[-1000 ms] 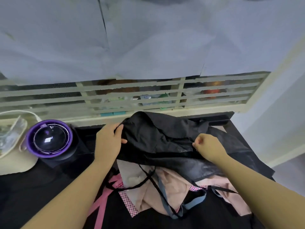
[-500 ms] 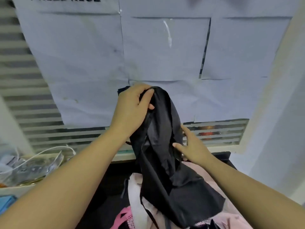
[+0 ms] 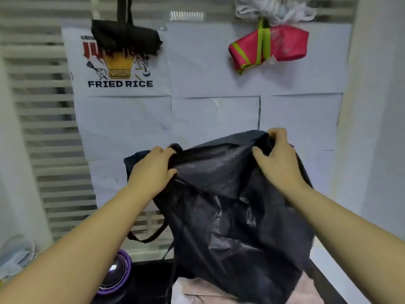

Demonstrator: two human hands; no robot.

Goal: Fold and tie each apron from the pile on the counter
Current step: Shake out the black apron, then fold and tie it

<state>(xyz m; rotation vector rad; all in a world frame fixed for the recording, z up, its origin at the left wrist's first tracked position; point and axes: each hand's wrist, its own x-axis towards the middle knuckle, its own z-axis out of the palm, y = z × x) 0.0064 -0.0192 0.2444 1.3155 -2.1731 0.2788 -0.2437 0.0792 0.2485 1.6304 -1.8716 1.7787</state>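
Black apron (image 3: 230, 205) held up above the pale pile (image 3: 197, 292); your left hand (image 3: 151, 172) and right hand (image 3: 278, 163) each grip its top edge, fingers curled into cloth; draw the edge taut, let straps hang free before folding.

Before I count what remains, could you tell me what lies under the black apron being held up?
Under the black apron, pale pink fabric lies on the dark counter. The apron covers the rest of the pile, so other pieces cannot be told.
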